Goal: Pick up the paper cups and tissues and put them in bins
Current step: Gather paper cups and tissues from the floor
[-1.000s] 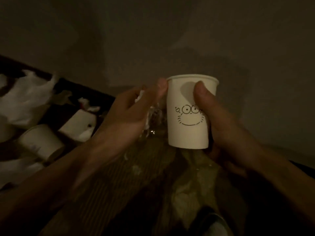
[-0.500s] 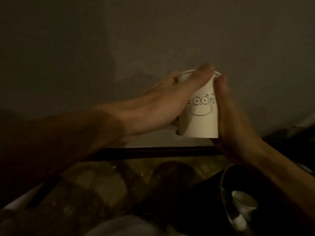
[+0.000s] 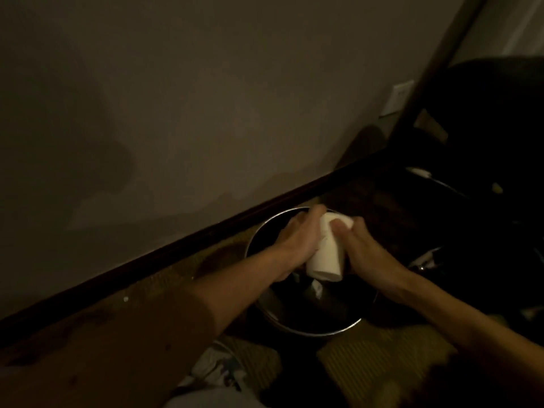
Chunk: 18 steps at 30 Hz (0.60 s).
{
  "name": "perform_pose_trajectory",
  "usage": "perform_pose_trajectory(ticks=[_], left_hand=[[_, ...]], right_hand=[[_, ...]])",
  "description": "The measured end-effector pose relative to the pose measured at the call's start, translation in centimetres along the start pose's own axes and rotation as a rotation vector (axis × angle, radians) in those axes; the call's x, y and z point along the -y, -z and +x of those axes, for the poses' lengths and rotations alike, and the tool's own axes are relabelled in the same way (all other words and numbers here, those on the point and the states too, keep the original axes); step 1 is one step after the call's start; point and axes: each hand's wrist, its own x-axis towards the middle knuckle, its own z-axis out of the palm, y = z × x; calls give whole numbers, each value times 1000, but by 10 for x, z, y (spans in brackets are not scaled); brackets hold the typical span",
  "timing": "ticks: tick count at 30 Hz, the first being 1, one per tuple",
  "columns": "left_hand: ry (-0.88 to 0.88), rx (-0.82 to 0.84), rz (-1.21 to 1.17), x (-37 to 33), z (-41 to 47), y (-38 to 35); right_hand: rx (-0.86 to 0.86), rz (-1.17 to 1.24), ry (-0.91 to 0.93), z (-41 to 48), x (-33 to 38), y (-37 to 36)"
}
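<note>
Head view, dim and blurred. Nearest, at the bottom edge, a pale fold of cloth (image 3: 206, 403). Just beyond it, a crumpled whitish wad (image 3: 219, 368) on the floor; cannot tell whether tissue or plastic. To the right of that, ribbed woven matting (image 3: 374, 357) reaching up to the bin.

Beyond, two bare forearms (image 3: 229, 287) coming in from near left and near right, meeting over a round bin (image 3: 312, 334) with a bright metal rim and a dark inside. Down in the bin, below the hands, a small pale scrap (image 3: 317, 287), too dim to name.

Above the bin's mouth, between the hands, a white paper cup (image 3: 325, 251), clear of the rim and not yet dropped. Tilted, long axis running near to far with the far end leaning a little right; near end lower and turned toward the camera, far end raised. Cannot tell which end is the open one. Pressed on its left side by the left hand (image 3: 295, 242), fingers stretched fairly straight along the cup to its far end, thumb hidden. Gripped on its right side by the right hand (image 3: 366, 253), thumb laid across the front, fingers curled round behind. Far rim of the bin partly hidden behind both hands.

Farther off, a dark baseboard (image 3: 176, 245) running from near left to far right just behind the bin, then plain wall (image 3: 206, 98). At far right, a pale socket plate (image 3: 397, 97) on the wall, a slanted post (image 3: 441, 54) beside it, and a big dark bulk (image 3: 485, 128) right of the bin, too shadowed to name.
</note>
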Motion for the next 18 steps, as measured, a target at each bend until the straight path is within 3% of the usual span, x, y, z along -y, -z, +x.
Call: perform_pose_trajectory(ticks=[6, 11, 14, 18], left_hand=[[323, 19, 30, 74, 17, -4], [229, 82, 325, 68, 14, 11], [136, 33, 452, 50, 9, 29], [-122, -40, 693, 2, -9, 62]], right_hand=[[303, -387, -104, 18, -26, -13], [405, -597, -80, 27, -16, -16], [393, -671, -101, 26, -5, -9], [196, -713, 175, 9, 20, -9]])
